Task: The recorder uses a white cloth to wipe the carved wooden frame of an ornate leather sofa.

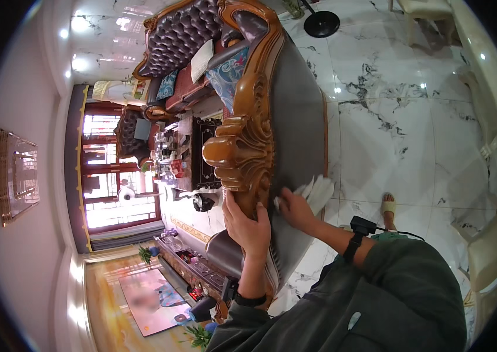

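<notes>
My left hand (248,229) rests on the carved wooden crest rail (244,152) of a sofa, its fingers spread over the polished wood. Against the sofa's dark leather back panel (299,119), my right hand (296,210) grips a white cloth (320,193). Much of the cloth fans out past the fingers, and a small bit shows at the fingertips. Whether it is fabric or paper, I cannot tell. Both wrists carry black straps with small devices.
Beyond the sofa stands a coffee table (206,154) crowded with items. A tufted leather sofa (182,37) with cushions lies further off. Chairs (490,255) and a black round stand base (321,23) are on the marble-patterned floor (385,145). A television (154,301) hangs on the wall.
</notes>
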Motion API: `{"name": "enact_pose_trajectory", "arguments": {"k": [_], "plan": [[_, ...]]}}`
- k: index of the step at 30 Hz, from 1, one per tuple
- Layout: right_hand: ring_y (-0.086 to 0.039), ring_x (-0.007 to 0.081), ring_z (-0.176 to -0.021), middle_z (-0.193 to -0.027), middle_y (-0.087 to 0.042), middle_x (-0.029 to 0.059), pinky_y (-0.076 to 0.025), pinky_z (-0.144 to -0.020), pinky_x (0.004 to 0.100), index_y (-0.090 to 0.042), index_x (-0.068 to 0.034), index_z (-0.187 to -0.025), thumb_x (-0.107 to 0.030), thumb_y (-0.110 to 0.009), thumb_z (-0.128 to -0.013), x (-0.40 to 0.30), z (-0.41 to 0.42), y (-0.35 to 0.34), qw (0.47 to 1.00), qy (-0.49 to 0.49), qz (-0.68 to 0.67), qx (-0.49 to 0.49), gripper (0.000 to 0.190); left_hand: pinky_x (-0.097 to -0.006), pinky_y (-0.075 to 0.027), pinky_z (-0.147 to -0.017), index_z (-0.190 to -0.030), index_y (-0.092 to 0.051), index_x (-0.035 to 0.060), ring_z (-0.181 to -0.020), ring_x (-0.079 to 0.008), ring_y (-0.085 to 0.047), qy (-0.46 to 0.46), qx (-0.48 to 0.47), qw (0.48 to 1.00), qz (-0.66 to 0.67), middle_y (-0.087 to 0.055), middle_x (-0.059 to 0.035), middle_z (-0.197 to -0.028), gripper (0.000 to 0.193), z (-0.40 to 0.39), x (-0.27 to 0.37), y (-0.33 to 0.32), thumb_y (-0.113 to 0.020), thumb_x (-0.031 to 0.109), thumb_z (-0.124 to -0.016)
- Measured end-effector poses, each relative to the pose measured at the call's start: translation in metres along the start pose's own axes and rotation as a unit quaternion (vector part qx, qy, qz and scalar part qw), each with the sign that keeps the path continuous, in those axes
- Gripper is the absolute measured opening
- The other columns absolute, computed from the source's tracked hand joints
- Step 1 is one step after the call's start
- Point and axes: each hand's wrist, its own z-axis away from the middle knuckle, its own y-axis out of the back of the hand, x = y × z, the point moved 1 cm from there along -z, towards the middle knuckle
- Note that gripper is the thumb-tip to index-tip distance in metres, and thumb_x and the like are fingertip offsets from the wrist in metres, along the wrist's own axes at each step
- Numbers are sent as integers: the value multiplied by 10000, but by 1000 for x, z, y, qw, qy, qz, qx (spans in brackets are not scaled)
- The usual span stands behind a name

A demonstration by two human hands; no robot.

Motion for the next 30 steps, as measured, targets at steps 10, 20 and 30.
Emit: {"name": "enact_pose_trajectory", "arguments": {"k": [10,20,30], "plan": [[-644,464,-767,-782,-644,230,-510,-673,477,-594,5,-948,-36,-615,-885,-70,-38,28,988,84,-125,41,78,-497,-439,-1062,-1489,-443,-12,-1238,-461,-551,2,0,999,46,-553,-256,-1353,724,0,1,0,-724,127,-837],[-624,349,-611,-698,-624,221,-460,-576,408,-600,21,-879,-99,-635,-867,-39,-55,24,999,17,-46,23,126,-493,-458,-1031,-1483,-442,-3,-1205,-451,-569,10,8,1000,26,-565,-244,-1317,720,-1,6,3,-724,120,-832],[-659,437,-681,-711,-648,257,-506,-639,480,-622,38,-828,-197,-646,-851,-58,-28,21,989,-119,-81,-39,237,-510,-440,-1031,-1458,-446,-31,-1194,-470,-557,2,5,1000,25,-562,-255,-1308,725,2,1,-1,-723,138,-810]]}}
